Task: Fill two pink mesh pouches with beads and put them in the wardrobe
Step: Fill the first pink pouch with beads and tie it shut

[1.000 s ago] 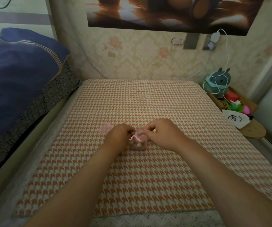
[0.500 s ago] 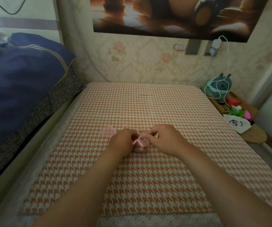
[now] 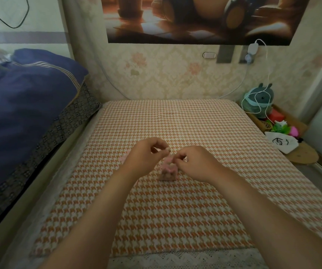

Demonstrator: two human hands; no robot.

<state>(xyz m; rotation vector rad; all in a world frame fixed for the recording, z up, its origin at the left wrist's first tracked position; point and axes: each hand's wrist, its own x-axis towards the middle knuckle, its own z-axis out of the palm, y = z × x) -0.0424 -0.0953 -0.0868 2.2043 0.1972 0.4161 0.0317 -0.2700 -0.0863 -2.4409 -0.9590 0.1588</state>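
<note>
A pink mesh pouch with beads inside stands on the orange-and-white houndstooth cloth. My right hand pinches the gathered top of this pouch. My left hand is raised just left of it, thumb and forefinger pinched together on what looks like the pink drawstring; the string itself is too thin to see clearly. A second pink pouch lies flat on the cloth, mostly hidden behind my left hand.
A bed with a dark blue duvet runs along the left. At the right, a low wooden shelf carries a grey plush toy, a white cable, colourful toys and a white drawstring bag. A wallpapered wall stands behind.
My left hand has lifted up and away to the left of the pouch top, fingers still pinched. The pouch neck looks drawn tighter. The camera has tilted slightly.
</note>
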